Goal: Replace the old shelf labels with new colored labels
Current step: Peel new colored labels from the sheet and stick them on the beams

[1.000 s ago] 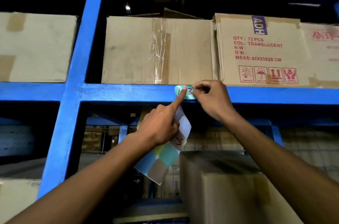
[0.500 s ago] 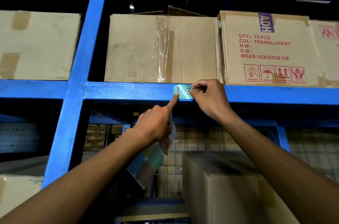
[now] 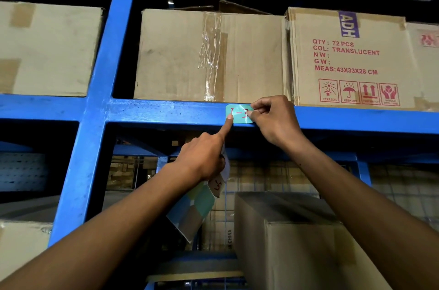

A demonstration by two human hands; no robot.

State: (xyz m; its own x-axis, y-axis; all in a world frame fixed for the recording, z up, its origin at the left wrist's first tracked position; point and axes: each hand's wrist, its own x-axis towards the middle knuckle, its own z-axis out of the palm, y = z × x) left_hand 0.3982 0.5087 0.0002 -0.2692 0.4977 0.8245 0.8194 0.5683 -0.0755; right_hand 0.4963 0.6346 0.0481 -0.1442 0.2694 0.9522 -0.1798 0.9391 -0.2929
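Note:
A teal label (image 3: 239,112) with red writing lies flat on the front of the blue shelf beam (image 3: 166,111). My left hand (image 3: 202,159) presses its index fingertip on the label's lower left corner, while its other fingers clamp a sheet of colored labels (image 3: 194,209) that hangs below the hand. My right hand (image 3: 275,118) pinches the label's right edge between thumb and fingers, hiding that end of the writing.
Cardboard boxes stand on the shelf above the beam: a taped one (image 3: 209,57), a printed one (image 3: 349,59) and one in the left bay (image 3: 47,50). Another box (image 3: 292,240) sits below at the right. A blue upright (image 3: 95,109) divides the bays.
My left fingertip has slid from the label's top middle down to its lower left corner, uncovering more of the red writing. The right hand stays at the label's right edge.

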